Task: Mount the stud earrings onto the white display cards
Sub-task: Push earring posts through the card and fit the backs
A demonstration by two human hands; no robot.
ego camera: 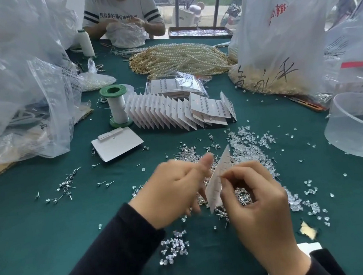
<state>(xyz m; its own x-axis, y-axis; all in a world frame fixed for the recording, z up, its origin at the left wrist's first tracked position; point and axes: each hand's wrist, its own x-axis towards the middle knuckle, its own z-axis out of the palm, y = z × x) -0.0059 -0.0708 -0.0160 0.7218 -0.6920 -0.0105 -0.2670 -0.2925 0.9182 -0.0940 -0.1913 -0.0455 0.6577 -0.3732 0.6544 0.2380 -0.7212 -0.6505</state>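
Left hand [173,192] motion-blurred (grip unclear), display card [217,184] edge-on, face hidden, right hand [256,199] pinch too small, perhaps a stud.

Green-capped thread spool [117,107], heap of pearl strands [181,58], clear plastic tub [360,123] on green tablecloth [51,229].

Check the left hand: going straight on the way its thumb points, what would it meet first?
Most likely the white display card pinched by the right hand, just past the thumb tip. The left hand is blurred, so the depth between them is unclear.
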